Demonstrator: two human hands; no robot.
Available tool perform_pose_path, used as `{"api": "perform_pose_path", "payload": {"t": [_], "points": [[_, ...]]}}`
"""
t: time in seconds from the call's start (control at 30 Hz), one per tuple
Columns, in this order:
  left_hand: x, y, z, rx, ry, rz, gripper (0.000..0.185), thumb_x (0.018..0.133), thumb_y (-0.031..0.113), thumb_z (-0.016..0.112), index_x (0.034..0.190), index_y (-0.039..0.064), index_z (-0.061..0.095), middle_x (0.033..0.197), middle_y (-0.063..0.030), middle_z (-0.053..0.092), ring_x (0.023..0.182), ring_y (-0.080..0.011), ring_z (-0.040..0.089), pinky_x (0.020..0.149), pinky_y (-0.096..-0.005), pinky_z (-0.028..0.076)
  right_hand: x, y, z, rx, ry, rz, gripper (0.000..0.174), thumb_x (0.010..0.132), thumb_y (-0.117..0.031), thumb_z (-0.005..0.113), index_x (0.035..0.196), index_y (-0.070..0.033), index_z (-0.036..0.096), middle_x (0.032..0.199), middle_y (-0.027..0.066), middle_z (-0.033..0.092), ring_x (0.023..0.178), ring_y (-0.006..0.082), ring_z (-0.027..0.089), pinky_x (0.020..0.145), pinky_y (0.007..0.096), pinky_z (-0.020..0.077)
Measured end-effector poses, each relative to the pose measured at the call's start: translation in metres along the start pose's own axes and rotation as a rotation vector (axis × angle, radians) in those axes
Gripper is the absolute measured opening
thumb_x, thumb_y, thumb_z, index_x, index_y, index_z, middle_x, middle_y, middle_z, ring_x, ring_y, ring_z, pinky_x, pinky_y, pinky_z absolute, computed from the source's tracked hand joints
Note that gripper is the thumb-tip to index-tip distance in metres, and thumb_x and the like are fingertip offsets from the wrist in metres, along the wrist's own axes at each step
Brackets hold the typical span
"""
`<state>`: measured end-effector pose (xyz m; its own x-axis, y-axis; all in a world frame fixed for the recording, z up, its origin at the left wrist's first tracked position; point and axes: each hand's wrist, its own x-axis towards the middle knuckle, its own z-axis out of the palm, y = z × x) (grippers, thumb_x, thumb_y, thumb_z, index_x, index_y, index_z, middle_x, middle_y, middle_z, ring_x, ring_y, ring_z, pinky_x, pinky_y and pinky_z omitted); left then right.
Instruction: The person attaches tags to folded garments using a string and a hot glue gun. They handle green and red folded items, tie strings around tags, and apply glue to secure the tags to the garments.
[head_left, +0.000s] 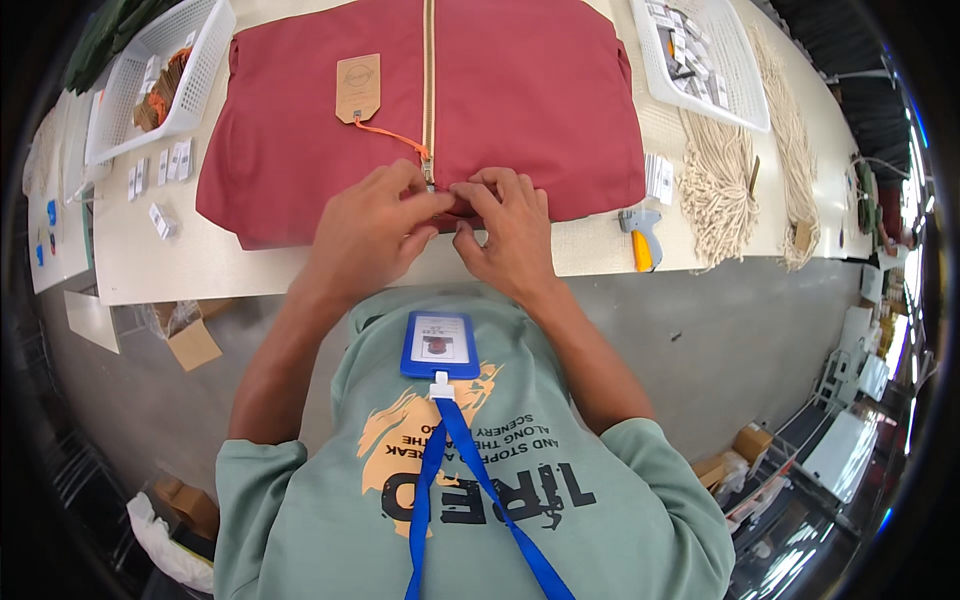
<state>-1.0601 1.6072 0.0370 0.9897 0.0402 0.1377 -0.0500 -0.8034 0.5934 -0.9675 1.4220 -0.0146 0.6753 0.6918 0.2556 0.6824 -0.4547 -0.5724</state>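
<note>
A dark red garment (525, 97), folded flat, lies on the table before me with its brass-toned zipper (429, 82) running up the middle. From the zipper pull an orange cord (390, 135) leads to a brown card hang tag (358, 86) on the left half. My left hand (375, 217) pinches the garment's near edge just below the zipper pull. Close beside it, my right hand (506, 221) has fingers and thumb on the same edge, right of the zipper. The fingers partly hide the cloth between them.
White plastic baskets stand at the back left (202, 75) and back right (739, 97), holding tags and small labels. A grey and yellow tagging gun (642, 238) lies right of the garment, near a stack of white labels (658, 178) and bundled cream cords (716, 195). More labels (162, 221) lie left.
</note>
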Motion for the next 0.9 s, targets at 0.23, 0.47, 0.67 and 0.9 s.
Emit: {"api": "perform_pose_path", "payload": {"t": [0.23, 0.47, 0.67, 0.9], "points": [[-0.013, -0.016, 0.015, 0.208, -0.022, -0.025, 0.014, 0.083, 0.016, 0.075, 0.096, 0.012, 0.073, 0.087, -0.0050, 0.061, 0.078, -0.0260, 0.063, 0.065, -0.0408, 0.050, 0.016, 0.002, -0.001, -0.040, -0.094, -0.179, 0.024, 0.076, -0.009, 0.072, 0.097, -0.019, 0.076, 0.109, 0.0013, 0.060, 0.100, 0.0217, 0.055, 0.081, 0.0388, 0.0367], [-0.004, -0.015, 0.041, 0.217, 0.066, -0.445, 0.016, 0.089, 0.026, 0.072, 0.089, 0.010, 0.076, 0.078, -0.0093, 0.068, 0.071, -0.0333, 0.066, 0.063, -0.0454, 0.050, 0.016, 0.013, 0.003, -0.193, -0.045, -0.196, 0.006, 0.080, -0.020, 0.075, 0.083, -0.016, 0.070, 0.096, 0.0012, 0.057, 0.091, 0.0218, 0.051, 0.078, 0.0397, 0.0352], [0.001, -0.005, 0.057, 0.258, 0.173, -0.495, 0.016, 0.089, 0.026, 0.073, 0.094, 0.011, 0.077, 0.079, -0.0094, 0.069, 0.072, -0.0328, 0.067, 0.061, -0.0460, 0.050, 0.013, 0.015, 0.007, -0.159, 0.006, -0.146, 0.009, 0.082, -0.022, 0.075, 0.081, -0.016, 0.069, 0.093, 0.0004, 0.057, 0.090, 0.0215, 0.051, 0.077, 0.0399, 0.0351], [0.001, -0.005, 0.072, 0.085, 0.295, -0.518, 0.017, 0.087, 0.022, 0.075, 0.099, 0.011, 0.077, 0.075, -0.0074, 0.068, 0.064, -0.0273, 0.065, 0.060, -0.0400, 0.051, 0.010, 0.016, 0.010, -0.113, 0.006, -0.092, 0.008, 0.083, -0.023, 0.074, 0.082, -0.016, 0.070, 0.092, 0.0004, 0.058, 0.090, 0.0216, 0.052, 0.077, 0.0402, 0.0354]]}}
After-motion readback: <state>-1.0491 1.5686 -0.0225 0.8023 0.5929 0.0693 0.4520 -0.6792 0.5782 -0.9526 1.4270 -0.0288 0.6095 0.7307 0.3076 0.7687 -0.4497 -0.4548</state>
